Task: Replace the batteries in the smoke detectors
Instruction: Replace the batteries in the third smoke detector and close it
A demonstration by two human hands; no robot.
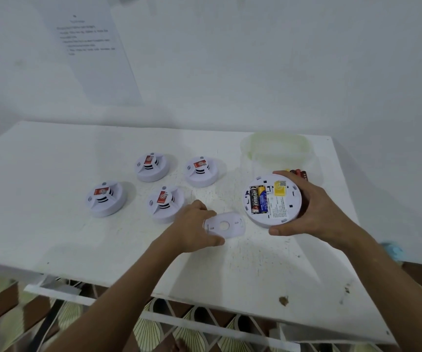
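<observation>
My right hand [309, 207] grips a white smoke detector [272, 200] turned back-side up and tilted toward me; its open compartment shows two batteries [258, 199] and a yellow label. My left hand [192, 227] holds the detector's flat white mounting plate [226, 224] by its left edge, on or just above the white table [52, 224]. Several more white smoke detectors stand face up to the left, the nearest [165, 203] just behind my left hand, others at the far left [104, 198] and at the back [151, 167] [201, 171].
A clear plastic container [277, 151] with a pale green rim stands at the back right, with loose batteries [299, 172] behind my right hand. A printed sheet [90, 47] hangs on the wall. The table's front edge runs below my forearms.
</observation>
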